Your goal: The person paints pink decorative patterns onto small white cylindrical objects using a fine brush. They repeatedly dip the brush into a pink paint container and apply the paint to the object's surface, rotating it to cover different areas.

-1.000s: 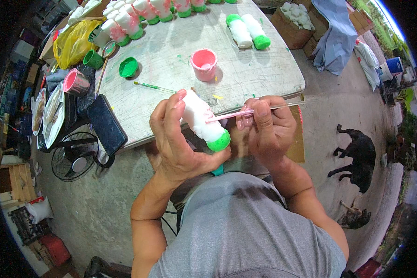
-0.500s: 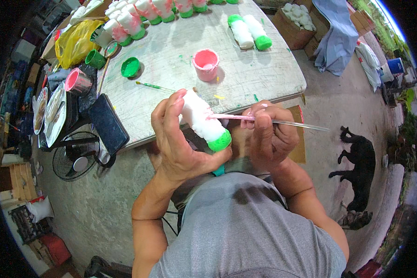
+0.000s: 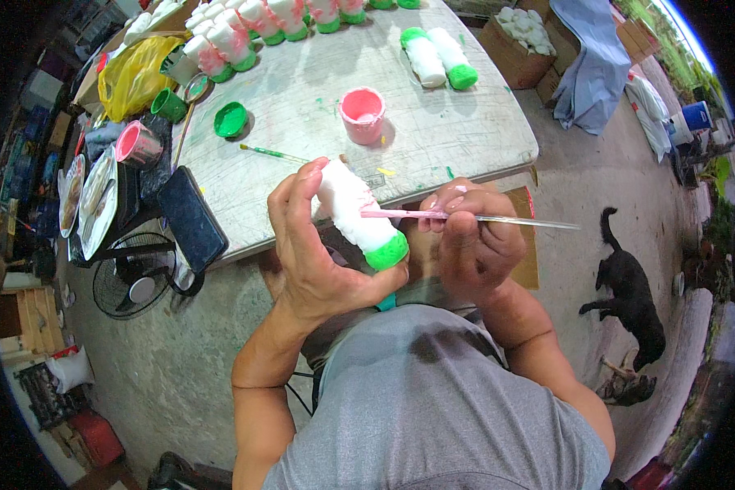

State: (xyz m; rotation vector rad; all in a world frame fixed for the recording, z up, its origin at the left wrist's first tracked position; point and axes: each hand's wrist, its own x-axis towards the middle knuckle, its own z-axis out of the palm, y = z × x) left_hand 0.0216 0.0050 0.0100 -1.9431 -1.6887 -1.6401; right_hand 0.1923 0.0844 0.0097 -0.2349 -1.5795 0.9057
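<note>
My left hand [image 3: 314, 245] grips a white, lumpy cylinder [image 3: 347, 204] by its two ends, fingers at the top and thumb under its green-painted end. The cylinder is tilted, and some pink shows along its right side. A paintbrush [image 3: 498, 219] with a clear handle is pinched in my right hand [image 3: 478, 237], its pink-coated tip touching the cylinder's middle. Beyond my hands, a pink paint cup [image 3: 363, 116] stands on the white table [image 3: 302, 90]. Another paintbrush [image 3: 273, 153], with a green handle, lies to the cup's left, partly hidden behind my left fingers.
Rows of pink, white and green cylinders [image 3: 253, 24] stand along the far edge. Two white-and-green ones [image 3: 437, 59] lie at the far right. A green paint lid [image 3: 230, 120], a phone [image 3: 191, 219] and a fan [image 3: 135, 273] are leftward. A black dog [image 3: 629, 298] is on the floor at right.
The brush tip has shifted slightly left and down on the cylinder, which has barely moved. On the floor, the black dog has changed its pose, its tail now raised.
</note>
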